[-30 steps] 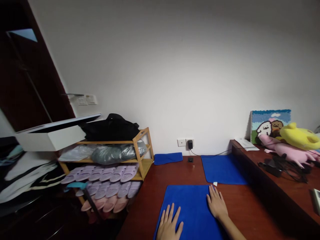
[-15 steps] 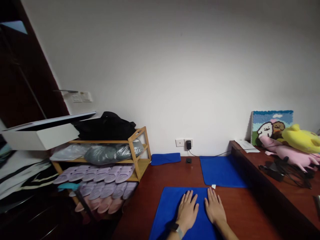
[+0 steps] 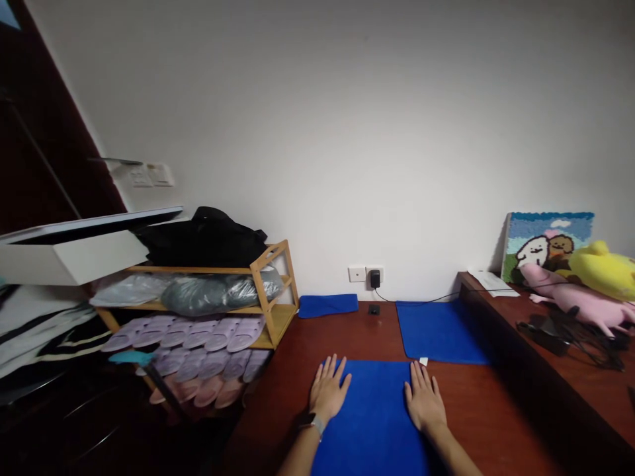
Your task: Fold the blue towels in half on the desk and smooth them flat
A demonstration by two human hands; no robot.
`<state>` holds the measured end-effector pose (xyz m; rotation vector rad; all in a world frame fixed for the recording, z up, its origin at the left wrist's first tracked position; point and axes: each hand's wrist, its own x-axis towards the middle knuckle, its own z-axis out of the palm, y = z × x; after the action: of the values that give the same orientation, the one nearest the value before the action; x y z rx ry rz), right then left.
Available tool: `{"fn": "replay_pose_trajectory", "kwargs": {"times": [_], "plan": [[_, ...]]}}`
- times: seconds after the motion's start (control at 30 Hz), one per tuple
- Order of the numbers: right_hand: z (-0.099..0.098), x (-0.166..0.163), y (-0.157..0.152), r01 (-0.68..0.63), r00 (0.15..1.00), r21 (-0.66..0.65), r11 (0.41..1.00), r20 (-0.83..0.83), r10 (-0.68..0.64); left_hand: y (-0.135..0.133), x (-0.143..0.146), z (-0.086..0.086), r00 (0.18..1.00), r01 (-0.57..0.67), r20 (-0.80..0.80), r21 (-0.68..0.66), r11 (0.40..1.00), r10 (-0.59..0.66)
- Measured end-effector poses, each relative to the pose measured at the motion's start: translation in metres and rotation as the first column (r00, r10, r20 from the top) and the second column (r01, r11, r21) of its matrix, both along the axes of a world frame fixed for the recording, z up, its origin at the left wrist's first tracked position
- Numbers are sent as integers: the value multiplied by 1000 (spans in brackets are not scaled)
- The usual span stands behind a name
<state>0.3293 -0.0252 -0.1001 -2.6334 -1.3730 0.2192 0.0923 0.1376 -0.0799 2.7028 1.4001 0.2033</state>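
A blue cloth [image 3: 374,423] lies spread flat on the reddish-brown desk [image 3: 278,396], close to me. My left hand [image 3: 329,390] rests flat over the cloth's far left corner, fingers spread, with a watch on the wrist. On the cloth's far right corner lies my right hand [image 3: 425,398], palm down with fingers stretched out. A small white tag [image 3: 423,361] shows just beyond the right fingertips. Behind it, a second blue cloth [image 3: 441,330] lies flat. A folded blue cloth [image 3: 327,305] sits by the wall at the back left.
On the left stands a wooden rack [image 3: 275,324] with purple slippers [image 3: 198,330] and a black bag [image 3: 203,241]. A black plug [image 3: 376,278] sits in the wall socket, its cable running right. The raised right ledge holds a pink plush toy [image 3: 575,301] and a dog picture [image 3: 550,244].
My left hand has slid left across the near cloth to its far left corner. My right hand stays at the right corner. The view has shifted slightly.
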Motion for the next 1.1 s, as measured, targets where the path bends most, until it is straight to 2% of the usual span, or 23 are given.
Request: {"fn": "replay_pose_trajectory", "kwargs": {"times": [0.07, 0.17, 0.43, 0.57, 0.63, 0.7, 0.8, 0.87, 0.97, 1.03, 1.1], "plan": [[0, 0, 1, 3, 1000, -10, 1000, 9, -3, 12, -18, 0, 999, -42, -21, 9, 999, 42], [-1, 0, 2, -12, 1000, -6, 1000, 13, 13, 20, -30, -3, 997, -74, -26, 21, 997, 75], [6, 1, 1, -33, 999, 29, 999, -27, 34, 22, -27, 1, 993, -99, -67, 40, 994, 101], [10, 1, 3, -29, 998, 46, 999, -53, 31, 28, -24, -2, 993, -69, -90, 113, 991, 79], [12, 1, 4, -27, 997, 57, 998, -72, 31, 21, -13, -2, 998, -25, -46, 160, 987, 33], [14, 1, 3, -19, 996, 60, 998, -84, 24, 3, 9, 0, 998, 64, 13, 170, 983, -68], [17, 1, 2, -13, 996, 47, 999, -91, 17, -39, 56, 1, 955, 283, 61, 95, 954, -290], [18, 0, 0, -18, 996, 32, 999, -86, 21, -64, 88, -3, 923, 371, 90, 43, 928, -374], [16, 0, 1, -22, 997, 22, 1000, -71, 24, -82, 116, -11, 914, 386, 129, 9, 922, -384], [13, 0, 2, -15, 998, 15, 1000, -56, 16, -79, 118, -14, 916, 382, 136, 1, 924, -378], [11, 0, 4, 1, 999, 6, 1000, -38, -1, -67, 108, -14, 925, 363, 119, -11, 932, -360]]}}
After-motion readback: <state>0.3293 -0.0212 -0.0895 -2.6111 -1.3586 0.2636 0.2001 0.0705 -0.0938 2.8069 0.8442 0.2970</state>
